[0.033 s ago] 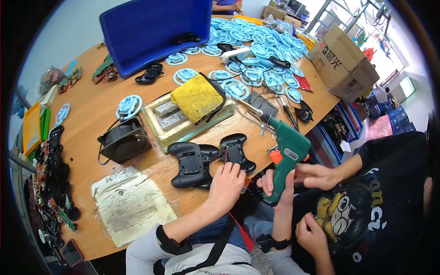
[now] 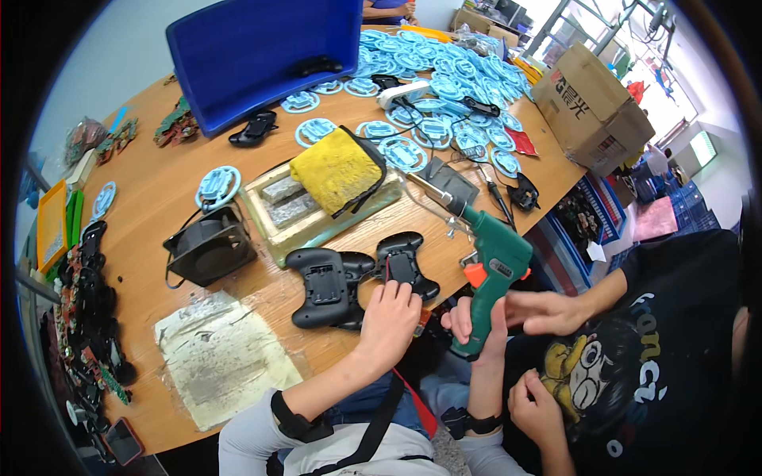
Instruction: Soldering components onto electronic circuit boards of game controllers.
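Note:
My right hand (image 2: 486, 325) is wrapped round the handle of a green soldering gun (image 2: 502, 250) with an orange trigger. Its metal tip points up and left, over the bench. My left hand (image 2: 390, 316) rests at the near edge of a black game controller shell (image 2: 403, 266), fingers bent and drawn together. A thin red wire runs up from those fingertips; what they grip is hidden. Left of that hand lies another black controller shell (image 2: 324, 287), back side up, overlapping a further dark shell. An orange-brown small part shows just right of my left fingers.
A co-worker's hand (image 2: 548, 311) is close beside the soldering gun's handle. Behind the controllers stand a tray (image 2: 278, 238) with a yellow cloth (image 2: 337, 170) and a black fan (image 2: 210, 247). A blue bin (image 2: 262, 55), pale blue discs (image 2: 432, 131) and a cardboard box (image 2: 591, 107) stand farther back.
The whole view has shifted very slightly; both hands keep their places and grips.

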{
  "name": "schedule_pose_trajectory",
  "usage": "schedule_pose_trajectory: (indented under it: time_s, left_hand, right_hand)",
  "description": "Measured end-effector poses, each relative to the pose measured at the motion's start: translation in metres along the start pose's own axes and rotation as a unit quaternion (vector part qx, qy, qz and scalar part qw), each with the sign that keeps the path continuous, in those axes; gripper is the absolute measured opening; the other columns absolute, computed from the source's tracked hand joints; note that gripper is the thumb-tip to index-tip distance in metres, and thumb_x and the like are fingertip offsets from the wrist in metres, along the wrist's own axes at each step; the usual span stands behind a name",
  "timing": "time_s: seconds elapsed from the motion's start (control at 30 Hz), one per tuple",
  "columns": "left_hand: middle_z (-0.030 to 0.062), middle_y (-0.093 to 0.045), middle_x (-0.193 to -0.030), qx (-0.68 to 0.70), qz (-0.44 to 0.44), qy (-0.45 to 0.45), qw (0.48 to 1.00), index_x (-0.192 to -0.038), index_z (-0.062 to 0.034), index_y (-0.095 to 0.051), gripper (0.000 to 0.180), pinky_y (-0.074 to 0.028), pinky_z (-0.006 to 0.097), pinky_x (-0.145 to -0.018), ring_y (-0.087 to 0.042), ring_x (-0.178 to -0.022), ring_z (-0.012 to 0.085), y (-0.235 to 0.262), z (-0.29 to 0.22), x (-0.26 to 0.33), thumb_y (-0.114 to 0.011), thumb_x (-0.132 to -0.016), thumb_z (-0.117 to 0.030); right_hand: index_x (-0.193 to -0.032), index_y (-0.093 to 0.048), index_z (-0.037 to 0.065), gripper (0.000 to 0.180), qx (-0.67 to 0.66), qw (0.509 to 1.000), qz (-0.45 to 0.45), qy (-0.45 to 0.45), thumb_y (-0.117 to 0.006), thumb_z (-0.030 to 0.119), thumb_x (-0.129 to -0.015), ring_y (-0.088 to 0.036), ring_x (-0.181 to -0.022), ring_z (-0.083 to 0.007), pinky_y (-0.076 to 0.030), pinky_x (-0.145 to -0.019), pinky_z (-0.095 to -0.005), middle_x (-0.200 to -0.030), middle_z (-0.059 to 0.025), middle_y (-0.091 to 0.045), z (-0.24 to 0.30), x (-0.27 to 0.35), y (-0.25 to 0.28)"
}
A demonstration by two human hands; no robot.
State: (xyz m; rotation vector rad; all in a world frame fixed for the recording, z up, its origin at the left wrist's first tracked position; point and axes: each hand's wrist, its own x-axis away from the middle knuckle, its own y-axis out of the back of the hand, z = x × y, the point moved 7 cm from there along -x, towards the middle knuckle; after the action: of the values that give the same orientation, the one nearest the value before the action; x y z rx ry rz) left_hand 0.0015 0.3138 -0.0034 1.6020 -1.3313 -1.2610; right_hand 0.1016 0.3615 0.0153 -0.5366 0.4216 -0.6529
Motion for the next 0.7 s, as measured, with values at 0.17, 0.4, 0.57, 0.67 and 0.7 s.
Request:
schedule_pose_trajectory:
  time_s: [0.17,0.4,0.57,0.67,0.7]
  left_hand:
    - [0.0068,-0.050,-0.086,0.004,-0.034,0.001,0.999,-0.080,-0.0066,-0.061,0.018,-0.037,0.034,-0.075,-0.047,-0.089,0.0231,-0.009,-0.006,-0.010,-0.066,-0.073,-0.022]
    - [0.0078,-0.048,-0.085,0.004,0.007,0.020,1.000,-0.079,-0.0073,-0.061,0.020,-0.037,0.036,-0.076,-0.047,-0.088,0.0236,-0.016,-0.010,-0.022,-0.067,-0.071,-0.024]
    - [0.0079,-0.049,-0.083,0.050,-0.029,0.000,0.998,-0.077,-0.0072,-0.059,0.010,-0.037,0.034,-0.078,-0.047,-0.085,0.0228,-0.010,-0.006,-0.015,-0.058,-0.072,-0.016]
    - [0.0081,-0.050,-0.083,0.042,-0.026,-0.017,0.999,-0.078,-0.0067,-0.059,0.011,-0.037,0.034,-0.080,-0.047,-0.086,0.0227,-0.012,-0.006,-0.013,-0.059,-0.072,-0.016]
    - [0.0079,-0.051,-0.082,0.043,-0.016,-0.024,0.999,-0.078,-0.0065,-0.059,0.011,-0.037,0.034,-0.080,-0.048,-0.086,0.0223,-0.013,-0.006,-0.012,-0.058,-0.072,-0.016]
  right_hand:
    - [-0.119,-0.038,0.007,0.048,-0.140,0.981,-0.136,-0.015,-0.043,0.047,-0.093,-0.041,-0.048,-0.0106,-0.039,-0.059,-0.0284,-0.060,-0.0019,-0.044,-0.007,0.002,0.000]
    - [-0.122,-0.034,0.007,0.053,-0.227,0.974,-0.002,-0.014,-0.047,0.047,-0.090,-0.038,-0.041,-0.0090,-0.035,-0.044,-0.0236,-0.054,-0.0010,-0.042,-0.007,-0.009,0.001]
    - [-0.120,-0.035,0.005,0.053,-0.226,0.974,0.027,-0.001,-0.048,0.047,-0.090,-0.036,-0.037,-0.0083,-0.033,-0.041,-0.0229,-0.052,-0.0006,-0.042,-0.002,-0.009,-0.006]
    - [-0.122,-0.031,0.005,0.051,-0.240,0.969,0.059,0.013,-0.042,0.046,-0.093,-0.041,-0.042,-0.0090,-0.036,-0.043,-0.0227,-0.057,-0.0008,-0.044,0.002,-0.002,-0.003]
    - [-0.122,-0.031,0.004,0.051,-0.244,0.968,0.057,0.017,-0.041,0.046,-0.094,-0.040,-0.042,-0.0088,-0.036,-0.042,-0.0223,-0.056,-0.0003,-0.044,0.002,0.000,-0.003]
